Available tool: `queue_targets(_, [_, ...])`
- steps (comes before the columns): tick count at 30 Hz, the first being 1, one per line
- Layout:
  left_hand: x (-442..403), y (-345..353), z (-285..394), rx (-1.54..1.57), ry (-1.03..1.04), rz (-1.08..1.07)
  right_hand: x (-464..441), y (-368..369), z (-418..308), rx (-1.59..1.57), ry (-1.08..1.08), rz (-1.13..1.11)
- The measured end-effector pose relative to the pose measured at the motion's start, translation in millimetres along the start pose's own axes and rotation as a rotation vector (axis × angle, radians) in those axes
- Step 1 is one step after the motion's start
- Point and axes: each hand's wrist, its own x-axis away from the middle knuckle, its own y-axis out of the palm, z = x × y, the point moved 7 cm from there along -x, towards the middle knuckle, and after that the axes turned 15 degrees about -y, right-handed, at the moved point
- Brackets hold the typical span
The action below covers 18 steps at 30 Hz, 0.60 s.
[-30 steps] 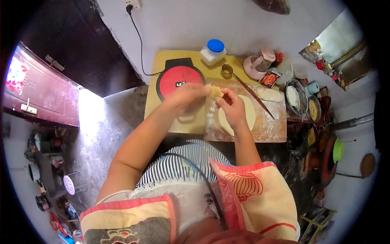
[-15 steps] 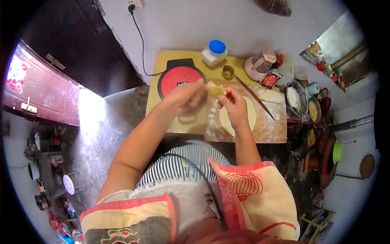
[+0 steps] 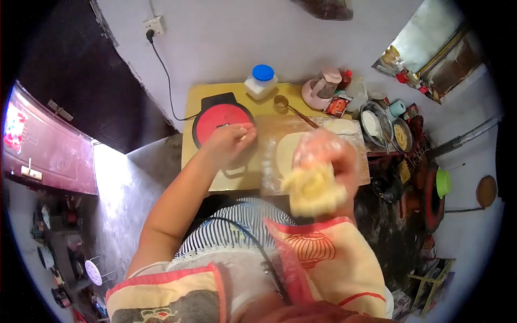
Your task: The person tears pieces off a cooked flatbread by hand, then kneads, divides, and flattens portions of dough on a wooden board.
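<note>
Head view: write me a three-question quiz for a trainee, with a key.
1. Which hand holds the yellow piece of food?
2. True or false: the lid on the jar is red.
3. Fill in the blank: the pale dough sheet lies on the floured ____.

Key: 1. The right hand. 2. False, it is blue. 3. Board.

Free gap between hands [image 3: 232,142] [image 3: 333,156], ladle [image 3: 280,105] beyond
</note>
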Motion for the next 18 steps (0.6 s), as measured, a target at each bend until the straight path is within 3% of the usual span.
queue_targets(2, [1, 6, 6, 0.048, -0.052, 0.007, -13, 17, -28, -0.052, -0.102, -0.167])
queue_targets(4, [0, 9, 12, -0.186, 0.121, 0.017, -23, 36, -44, -0.217, -0.069, -0.303])
queue_targets(6, [-1, 11, 22, -0.287, 0.221, 0.023, -31, 57, -51, -0.461, 0.075, -0.447])
queue_targets(10, [9, 14, 49, -0.035, 0.121, -0.09, -28, 93, -63, -0.964, 0.392, -0.737])
queue_targets(12, [13, 18, 49, 0.386, -0.111, -0.144, -42, 82, -70, -0.912, 0.047, -0.548])
queue_targets(14, [8, 18, 46, 0.984, -0.408, -0.18, -45, 68, -64, -0.709, -0.115, -0.346])
queue_targets(18, [14, 19, 69, 1.069, -0.428, -0.155, -23, 7, -6, -0.016, -0.065, -0.007])
